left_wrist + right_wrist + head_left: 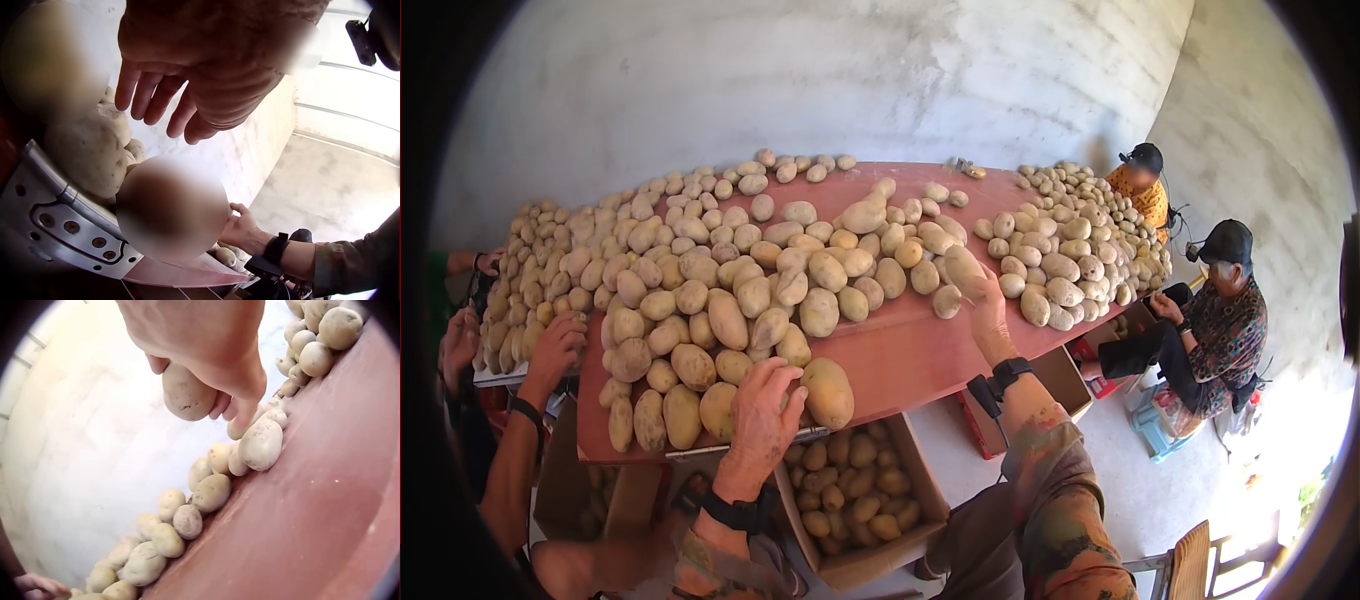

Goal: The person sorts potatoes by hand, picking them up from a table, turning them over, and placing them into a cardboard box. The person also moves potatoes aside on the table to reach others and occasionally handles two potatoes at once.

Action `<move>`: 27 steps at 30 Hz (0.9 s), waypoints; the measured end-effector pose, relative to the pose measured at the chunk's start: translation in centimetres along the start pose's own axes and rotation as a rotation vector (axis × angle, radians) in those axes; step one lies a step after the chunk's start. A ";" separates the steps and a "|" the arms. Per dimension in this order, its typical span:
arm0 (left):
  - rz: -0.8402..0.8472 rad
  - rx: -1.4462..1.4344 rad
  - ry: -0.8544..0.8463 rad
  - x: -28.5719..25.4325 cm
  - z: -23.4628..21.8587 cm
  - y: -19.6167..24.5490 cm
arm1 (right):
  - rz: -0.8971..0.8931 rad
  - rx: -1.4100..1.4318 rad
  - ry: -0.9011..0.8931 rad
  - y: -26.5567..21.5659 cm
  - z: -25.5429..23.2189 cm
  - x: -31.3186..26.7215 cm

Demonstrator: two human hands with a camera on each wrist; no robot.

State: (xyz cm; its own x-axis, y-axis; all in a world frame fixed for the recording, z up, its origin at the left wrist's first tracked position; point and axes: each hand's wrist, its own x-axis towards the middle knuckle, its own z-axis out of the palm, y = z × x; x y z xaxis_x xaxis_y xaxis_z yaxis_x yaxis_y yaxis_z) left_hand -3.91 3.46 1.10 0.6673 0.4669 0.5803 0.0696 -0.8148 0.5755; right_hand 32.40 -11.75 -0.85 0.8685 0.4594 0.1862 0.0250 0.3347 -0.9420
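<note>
My right hand (992, 318) grips a large oval potato (965, 272) over the red tabletop. In the right wrist view the fingers wrap this potato (187, 394), just above a row of others. At the table's near edge is my left hand (762, 415), its loosely bent fingers beside a big yellowish potato (828, 392). The left wrist view shows the left hand (206, 69) with fingers hanging down and nothing in them. A wide heap of potatoes (725, 318) spreads across the table to the left.
Below the near edge stands a cardboard box (930, 495) holding potatoes. Another person's hand (555, 345) reaches in at the left. A second potato heap (1065, 265) lies at the right, where a seated person (1225, 320) and another farther back sit. Metal fittings (72, 228) edge the table.
</note>
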 end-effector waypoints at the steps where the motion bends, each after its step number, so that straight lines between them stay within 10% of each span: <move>1: 0.002 0.001 0.003 -0.1 0.0 -0.1 | -0.003 0.092 -0.078 -0.3 -0.3 -0.7; 7: -0.009 -0.017 0.002 -0.1 0.0 0.1 | 0.427 0.254 -0.536 -4.4 -1.5 -7.2; 16: -0.045 -0.032 -0.029 -0.1 0.0 0.8 | 0.629 -1.023 -1.526 -6.5 5.1 -14.5; 22: -0.053 -0.036 -0.035 -0.1 0.5 0.5 | -0.041 -1.087 -1.489 0.8 3.2 -17.4; 27: -0.062 -0.022 -0.080 -0.4 0.8 0.3 | 0.185 -0.991 -1.274 -3.3 4.4 -16.1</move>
State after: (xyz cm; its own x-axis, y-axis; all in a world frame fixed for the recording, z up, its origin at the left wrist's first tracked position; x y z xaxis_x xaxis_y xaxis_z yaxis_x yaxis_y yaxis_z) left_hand -3.60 2.79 0.57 0.7195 0.4861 0.4960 0.0967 -0.7773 0.6216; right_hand 16.13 -16.64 0.51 -0.0422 0.9463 -0.3204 0.7020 -0.2001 -0.6835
